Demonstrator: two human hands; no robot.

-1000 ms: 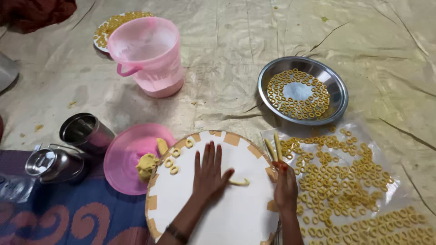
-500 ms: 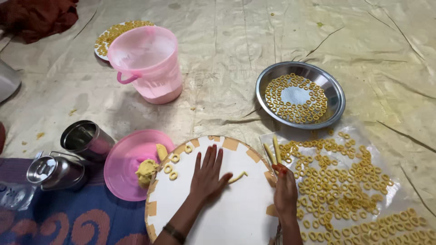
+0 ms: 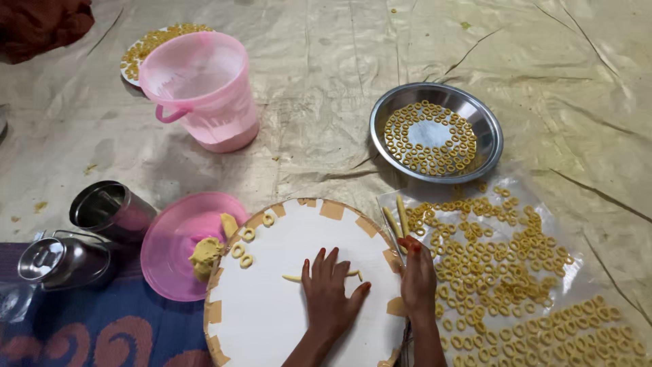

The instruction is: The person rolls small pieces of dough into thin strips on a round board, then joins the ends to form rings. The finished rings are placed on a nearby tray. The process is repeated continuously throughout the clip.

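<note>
Where the far left is taken first, a lidded steel pot [image 3: 60, 259] and an open steel cup [image 3: 112, 209] are seen lying on the floor, with a pink bucket [image 3: 202, 88] farther back and a plate of rings [image 3: 151, 46] partly hidden behind it. Just right of the cup, a pink plate [image 3: 178, 243] holding a lump of yellow dough [image 3: 204, 255] is tucked under the rim of a round white board [image 3: 272, 306], on which three finished rings [image 3: 242, 249] are laid near the upper left edge.

Near the board's middle, the left hand [image 3: 331, 294] is pressed flat, fingers spread and pinching nothing, over a thin dough strand [image 3: 293, 278] whose end shows at its left. The strand is judged soft, light and easily torn or flattened; it would best be taken gently near one end, not squeezed at mid-length.

At the board's right edge, the right hand [image 3: 416, 277] is held with fingers drawn together; whether anything is pinched cannot be told. Two dough sticks [image 3: 399, 219] lie just beyond it. Farther right, a clear plastic sheet [image 3: 574, 268] crowded with rings and a steel dish [image 3: 437, 132] of rings are found.

Open room is left on the board's lower left; the right edge is hemmed by the rings.
</note>
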